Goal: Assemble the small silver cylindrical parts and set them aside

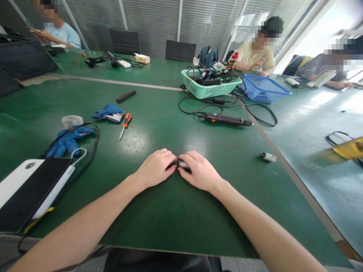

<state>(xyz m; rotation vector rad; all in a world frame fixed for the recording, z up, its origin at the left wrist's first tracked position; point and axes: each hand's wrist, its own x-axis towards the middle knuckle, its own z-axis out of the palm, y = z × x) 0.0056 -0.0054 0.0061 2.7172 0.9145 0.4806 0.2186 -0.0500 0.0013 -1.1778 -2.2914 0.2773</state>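
Just above the green tabletop, or resting on it, my two hands meet around a small silver metal cylinder (183, 164) with a dark part at its left. My left hand (156, 168) is closed on the dark end, and my right hand (200, 170) pinches the silver body. Fingers cover much of the piece, so its full shape is hidden. A similar small silver cylinder (268, 157) lies off to the right. Beyond my hands are an orange-handled screwdriver (127, 120) and a black electric screwdriver (227, 119) with its cable.
At left lie a phone (35, 192) with a white cable, blue gloves (66, 141) and a dark bar (126, 96). A green basket (211, 90) of cables and tools stands beside a blue basket (263, 90). Several people sit around the table (170, 223).
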